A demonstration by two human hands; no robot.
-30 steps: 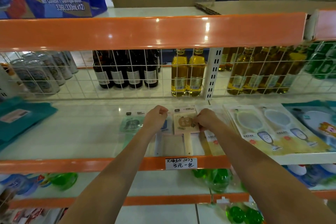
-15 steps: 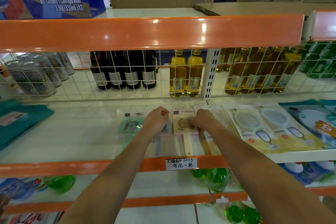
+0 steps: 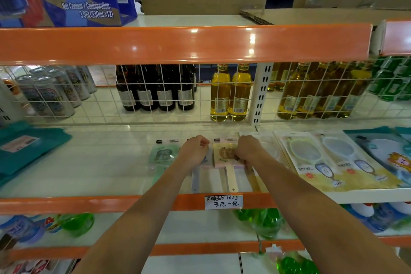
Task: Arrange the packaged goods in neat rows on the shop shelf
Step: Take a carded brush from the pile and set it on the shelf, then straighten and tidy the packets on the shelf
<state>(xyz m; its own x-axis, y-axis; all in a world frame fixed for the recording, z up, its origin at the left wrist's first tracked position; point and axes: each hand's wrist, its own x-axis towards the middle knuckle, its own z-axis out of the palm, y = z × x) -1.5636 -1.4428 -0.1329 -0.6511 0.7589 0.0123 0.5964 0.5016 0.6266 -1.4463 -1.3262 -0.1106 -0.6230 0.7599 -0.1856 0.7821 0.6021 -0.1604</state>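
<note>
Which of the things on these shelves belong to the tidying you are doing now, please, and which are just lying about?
Part of the job:
- pink packet, held by left hand and right hand
- green packet beside it
- shelf

Lying about:
- dark bottles
- yellow bottles
- cans
- price tag

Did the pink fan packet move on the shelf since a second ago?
No. The pink fan packet sits in the same spot above the handwritten price tag, both hands on it.

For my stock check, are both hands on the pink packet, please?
Yes, the left hand and right hand pinch the pink packet at its sides.
</note>
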